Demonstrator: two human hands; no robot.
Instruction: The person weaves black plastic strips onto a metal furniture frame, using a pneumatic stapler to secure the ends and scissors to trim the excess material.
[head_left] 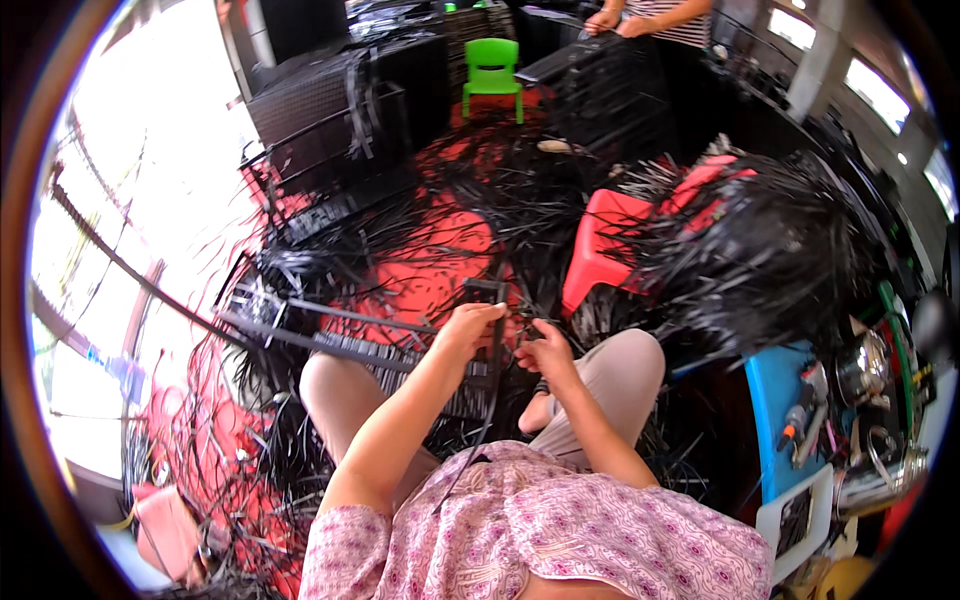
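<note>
Plainly 1 long, narrow, curved black strip (493,398), clamped in left hand (468,332); grip of right hand (549,355) unclear.

Left hand (468,330) curled, right hand (547,354) bent just beside

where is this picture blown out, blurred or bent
Head view: glare whites out much of the left side; head view: the black strips heaped at right look smeared, while the green chair is clearer; head view: fisheye distortion, dark rim around the image.
</note>
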